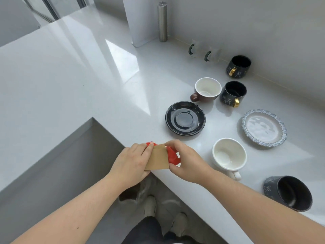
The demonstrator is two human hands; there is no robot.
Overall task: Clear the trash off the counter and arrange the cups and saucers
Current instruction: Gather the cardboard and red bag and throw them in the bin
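Note:
Both hands hold trash at the counter's near corner: a brown paper piece (158, 158) with a red wrapper (173, 156) behind it. My left hand (131, 162) grips the paper's left side and my right hand (186, 162) pinches the top and the red wrapper. On the white counter (88, 76) lie a black saucer (185, 118), a blue-rimmed saucer (264, 127), a white cup (229, 154), a brown cup with a white inside (206, 89), two black cups with gold handles (233, 93) (238, 66), and a dark cup on its side (290, 192).
Two clear glass mugs with green handles (193, 49) (212, 54) stand by the back wall. A steel cylinder (162, 22) and a white board (139, 22) stand at the back. Below the counter's corner is the floor with my feet (165, 212).

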